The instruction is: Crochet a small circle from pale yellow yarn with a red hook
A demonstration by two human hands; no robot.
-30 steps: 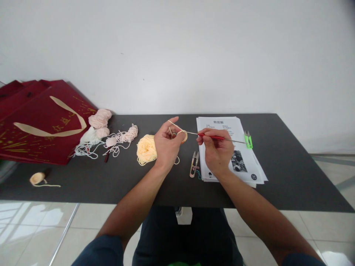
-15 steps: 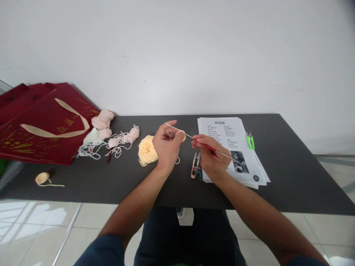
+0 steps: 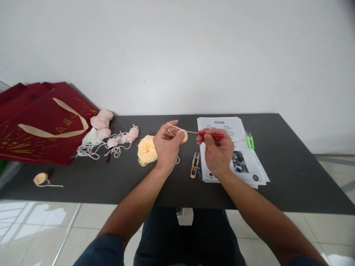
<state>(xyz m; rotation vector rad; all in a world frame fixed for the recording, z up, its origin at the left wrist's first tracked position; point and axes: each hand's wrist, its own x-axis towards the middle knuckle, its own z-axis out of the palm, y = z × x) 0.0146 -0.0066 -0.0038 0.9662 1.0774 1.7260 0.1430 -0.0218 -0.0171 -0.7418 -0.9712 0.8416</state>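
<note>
Between the fingers of my left hand [image 3: 168, 147] is a small cream crochet piece [image 3: 183, 137], with working yarn looped over the raised index finger. My right hand [image 3: 217, 151] is closed around the red handle of a crochet hook [image 3: 212, 135]. The hook's thin metal shaft points left and reaches the crochet piece; its other metal end sticks out to the right over the papers. Beside my left wrist lies a ball of pale yellow yarn [image 3: 146, 150], partly hidden by that hand. I cannot make out the hook's tip within the stitches.
Printed sheets [image 3: 222, 177] lie under my right hand, with thread snips [image 3: 195, 165] to their left and green-handled snips [image 3: 250, 140] on their right edge. Pink and white yarn [image 3: 101, 120] sits by dark red gift bags [image 3: 52, 125]. A small cream crocheted piece [image 3: 40, 178] lies at the left.
My right hand has turned, bringing the crochet hook from a steep slant to nearly level, and it has shifted slightly right. My left hand keeps almost the same place and hold.
</note>
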